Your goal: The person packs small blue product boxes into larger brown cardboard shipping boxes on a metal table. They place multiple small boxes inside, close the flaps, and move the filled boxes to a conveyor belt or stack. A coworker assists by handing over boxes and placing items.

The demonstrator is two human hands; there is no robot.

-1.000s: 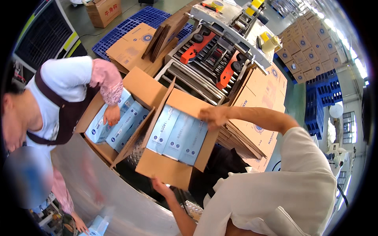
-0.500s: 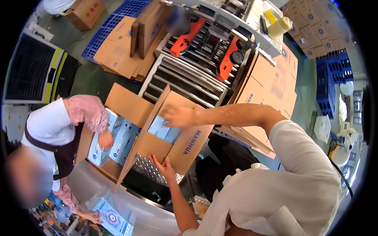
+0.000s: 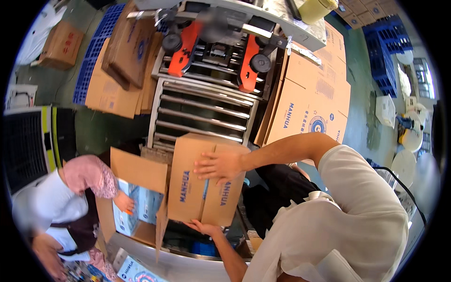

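Observation:
A brown cardboard carton sits at the near end of the roller track, its top flaps folded down with a narrow gap along the seam. A sliver of light blue shows in that gap. My right hand lies flat across the flaps, fingers spread. At the carton's near side, my left hand touches the lower edge with fingers stretched out. To the left stands an open carton holding light blue boxes. A co-worker's hand, with something small and orange at its fingers, reaches into it.
Beyond the carton runs a metal roller track, leading to a machine with red guides. Stacked flat cartons lie to its right; more flattened cardboard lies on the left. Another light blue box is at the lower left.
The carton's flaps, raised with light blue boxes showing inside, are now folded down under my right hand. My left hand has gone lower on the near side. The whole view has shifted.

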